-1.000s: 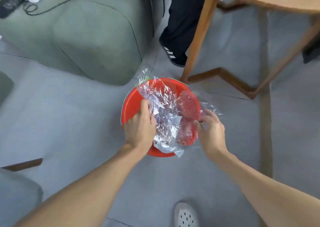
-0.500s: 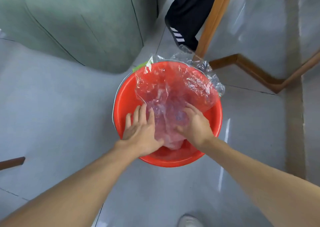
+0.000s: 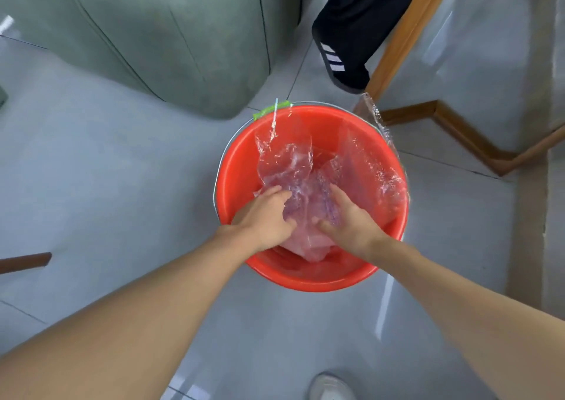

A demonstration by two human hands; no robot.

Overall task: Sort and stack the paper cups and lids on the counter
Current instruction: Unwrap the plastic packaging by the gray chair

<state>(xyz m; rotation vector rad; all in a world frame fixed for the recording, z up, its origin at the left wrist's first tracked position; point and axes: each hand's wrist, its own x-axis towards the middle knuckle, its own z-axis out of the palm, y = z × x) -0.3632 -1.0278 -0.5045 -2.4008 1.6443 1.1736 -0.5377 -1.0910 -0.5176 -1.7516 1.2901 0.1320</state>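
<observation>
Left hand (image 3: 263,216), right hand (image 3: 351,225), pressing bag (image 3: 293,167) (clear)

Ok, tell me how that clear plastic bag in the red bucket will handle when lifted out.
Probably floppy: the clear plastic bag lies crumpled and creased under the left hand and right hand. Likely very light: thin film stands up against the red bucket wall. Its glossy surface may slip or cling.

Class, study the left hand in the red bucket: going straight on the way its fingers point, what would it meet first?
The left hand would push into the clear plastic bag it touches; beyond, likely the red bucket wall.
</observation>
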